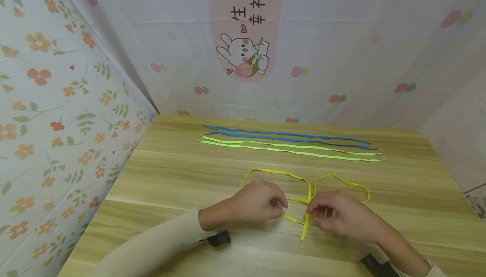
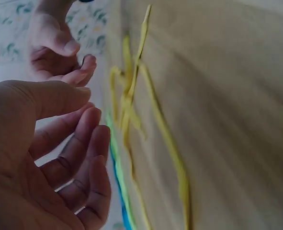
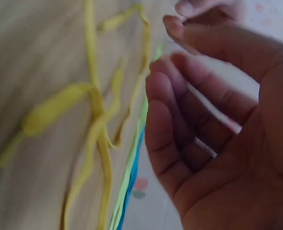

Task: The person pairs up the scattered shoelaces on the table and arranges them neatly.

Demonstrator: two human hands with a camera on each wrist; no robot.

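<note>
Yellow shoelaces (image 1: pixel 281 172) lie on the table in a loop on each side, crossing in the middle, with tips pointing towards the person. Over the left loop hovers my left hand (image 1: pixel 256 203), its fingers loosely curled beside a yellow end. The left wrist view shows nothing between its thumb and fingers. My right hand (image 1: pixel 343 215) hangs just right of the crossing, also loosely curled. In the right wrist view its fingers (image 3: pixel 160 129) hold nothing, and the yellow lace (image 3: pixel 91 43) lies beyond them. Whether the crossed laces are knotted, I cannot tell.
Behind the yellow laces, two light green shoelaces (image 1: pixel 288 151) and two blue shoelaces (image 1: pixel 282 133) lie stretched side by side across the wooden table (image 1: pixel 159 175). A printed white curtain (image 1: pixel 322 49) hangs behind the far edge, and a floral cloth (image 1: pixel 49 99) on the left.
</note>
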